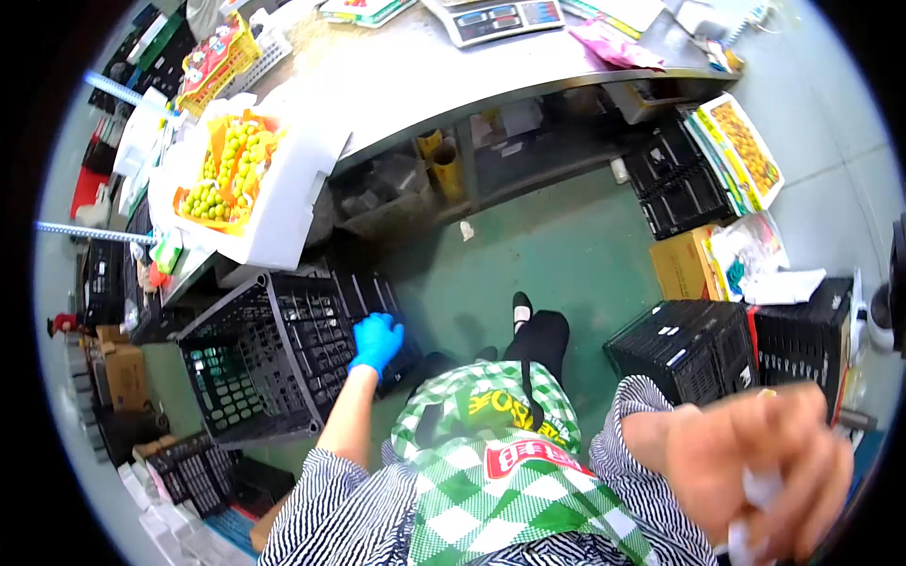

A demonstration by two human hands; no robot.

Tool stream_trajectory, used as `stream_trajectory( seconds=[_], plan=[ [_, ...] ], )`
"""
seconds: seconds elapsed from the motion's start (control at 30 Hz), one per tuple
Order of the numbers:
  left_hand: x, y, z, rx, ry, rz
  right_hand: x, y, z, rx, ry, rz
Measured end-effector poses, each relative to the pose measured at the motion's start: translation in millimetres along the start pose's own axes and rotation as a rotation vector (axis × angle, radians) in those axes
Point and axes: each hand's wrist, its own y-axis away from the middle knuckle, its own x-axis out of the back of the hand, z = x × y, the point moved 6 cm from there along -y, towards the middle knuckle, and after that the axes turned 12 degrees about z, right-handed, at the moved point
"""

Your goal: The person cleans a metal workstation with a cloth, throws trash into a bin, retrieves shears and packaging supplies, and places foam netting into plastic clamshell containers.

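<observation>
My left hand (377, 341), in a blue glove, hangs beside a black plastic crate (304, 330) that lies on its side. Its fingers are loosely bent and a little apart, and nothing shows in them. My right hand (755, 462) is bare, raised close to the camera at the lower right and smeared by motion. Its fingers are curled round a small white scrap (763, 489), possibly tissue or paper. The green checked apron (510, 472) covers my front.
A steel worktable (396, 66) carries a white foam box (283, 222) of green grapes (231, 160) and a digital scale (500, 19). Black crates (684, 344) and a cardboard box (681, 266) stand at right. A tray of yellow fruit (744, 146) tops another stack. Green floor (481, 274) lies ahead.
</observation>
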Motion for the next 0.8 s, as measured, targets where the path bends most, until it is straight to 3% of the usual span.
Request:
stream_trajectory(
  seconds=[0.1,0.13,0.33,0.47,0.57,0.67,0.8],
  plan=[
    [7,-12,-29,0.085,-0.102,0.118,56,1,81,-0.207,0.185,0.047],
    [15,-14,-31,0.161,-0.151,0.055,77,7,106,-0.284,0.262,0.069],
    [1,-47,-43,0.230,-0.259,-0.029,224,99,204,-1.046,0.503,0.405],
    [-15,-86,-49,0.189,-0.294,-0.042,229,148,228,-1.390,0.699,0.189],
    [-42,-118,-68,0.166,-0.314,-0.139,211,171,245,-1.464,0.690,0.090],
    [-70,-155,-87,0.124,-0.375,-0.202,202,182,255,-1.275,0.897,-0.170],
    [-89,-190,-137,0.147,-0.425,-0.132,207,208,255,-1.176,1.096,-0.324]
  ],
)
